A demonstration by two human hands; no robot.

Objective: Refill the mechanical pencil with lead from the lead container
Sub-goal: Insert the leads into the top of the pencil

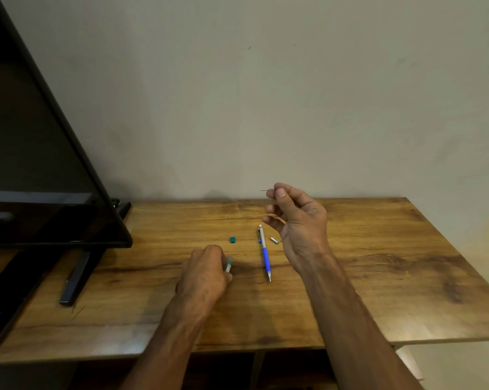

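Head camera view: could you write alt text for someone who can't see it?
A right hand pinches a thin lead above a wooden table, while the left hand holds a small lead container low over it. Between them lie a blue pencil, a silver cap and a green cap.

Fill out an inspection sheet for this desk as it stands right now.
Surface: wooden table, against a plain wall.
Job's things: mechanical pencil lies flat, tip toward the person; small silver cap beside its top end; green cap apart on the wood; lead container in the left hand; thin lead pinched in the right hand.
Clutter: nothing seen.
Grippers: left hand low at the table, closed on the container; right hand raised above the pencil, thumb and forefinger holding the lead.
Cables: nothing seen.
Surroundings: dark screen on a stand, at the left.
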